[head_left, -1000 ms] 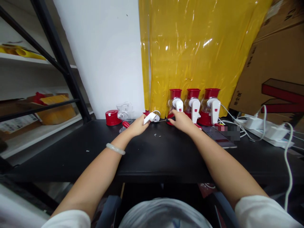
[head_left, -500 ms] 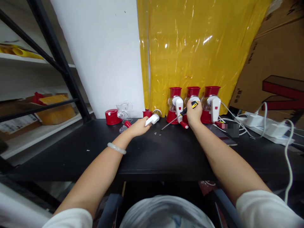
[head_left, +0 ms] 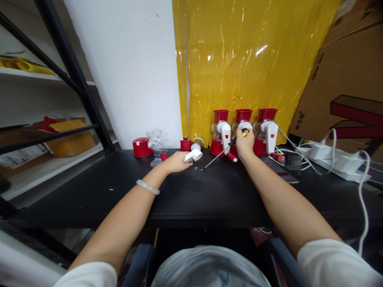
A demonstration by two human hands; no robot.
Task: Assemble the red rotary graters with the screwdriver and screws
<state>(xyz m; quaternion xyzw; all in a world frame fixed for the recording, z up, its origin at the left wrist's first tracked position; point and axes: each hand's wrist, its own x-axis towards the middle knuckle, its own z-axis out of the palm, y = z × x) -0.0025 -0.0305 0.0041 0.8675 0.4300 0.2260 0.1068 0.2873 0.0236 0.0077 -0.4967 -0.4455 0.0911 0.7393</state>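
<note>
My left hand (head_left: 176, 162) is closed round a white crank handle (head_left: 193, 156) that rests on the black table (head_left: 209, 191). My right hand (head_left: 245, 144) grips a screwdriver (head_left: 226, 146) with a black and yellow grip, its metal shaft slanting down left to the table near a few tiny screws (head_left: 199, 169). Three red and white hand-crank grinders (head_left: 243, 131) stand in a row right behind my right hand, against a yellow plastic sheet (head_left: 245, 59).
Loose red and clear parts (head_left: 149, 144) lie at the table's back left. A dark tablet (head_left: 281, 169), a white power strip (head_left: 332, 159) and cables sit at the right. Black metal shelving (head_left: 74, 79) stands left, cardboard boxes (head_left: 344, 79) right.
My right hand picked up the screwdriver from the table near the grinders and raised it. My left hand drew the white crank handle slightly nearer and lower.
</note>
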